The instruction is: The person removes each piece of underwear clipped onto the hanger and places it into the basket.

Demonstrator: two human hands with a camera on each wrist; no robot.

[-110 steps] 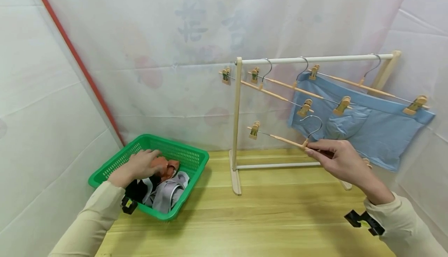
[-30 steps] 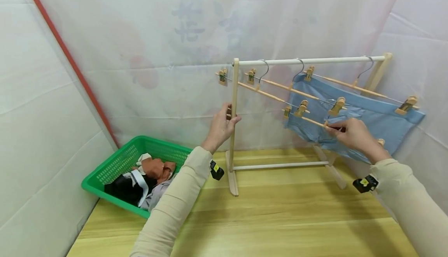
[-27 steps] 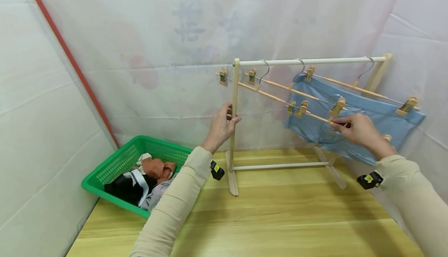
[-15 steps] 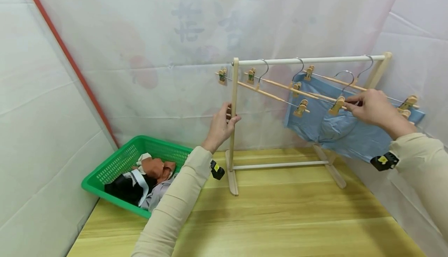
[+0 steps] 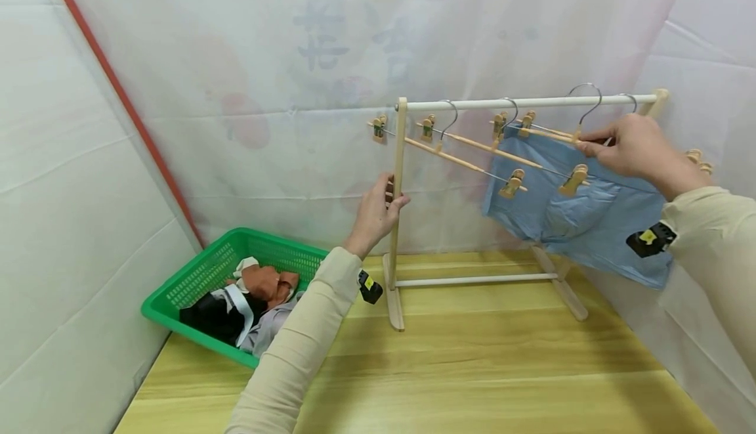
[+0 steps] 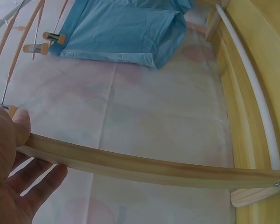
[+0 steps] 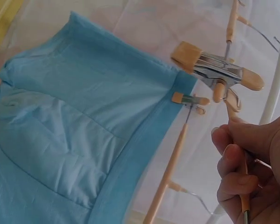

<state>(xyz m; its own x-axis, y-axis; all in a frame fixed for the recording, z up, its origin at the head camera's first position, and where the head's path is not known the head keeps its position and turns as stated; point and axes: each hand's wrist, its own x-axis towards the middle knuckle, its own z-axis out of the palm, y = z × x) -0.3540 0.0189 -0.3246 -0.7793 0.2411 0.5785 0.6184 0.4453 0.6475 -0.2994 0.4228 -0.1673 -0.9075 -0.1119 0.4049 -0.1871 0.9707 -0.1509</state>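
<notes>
My left hand holds the left wooden post of a small clothes rack, thumb on one side and fingers on the other. My right hand grips a clip hanger by its wooden bar. The hook of that hanger overlaps the white rail in the head view; whether it rests on the rail I cannot tell. Behind it, light blue boxer briefs hang clipped to another hanger. In the right wrist view, one clip of the held hanger shows no cloth in it.
Two bare clip hangers hang on the left half of the rail. A green basket at the left holds black, grey and orange-brown clothes. The rack stands on a wooden table against a white patterned backdrop.
My left hand has gone from the basket to the rack's post and stayed there. The right hand has lifted the hanger up and to the right, bringing its hook to rail height.
</notes>
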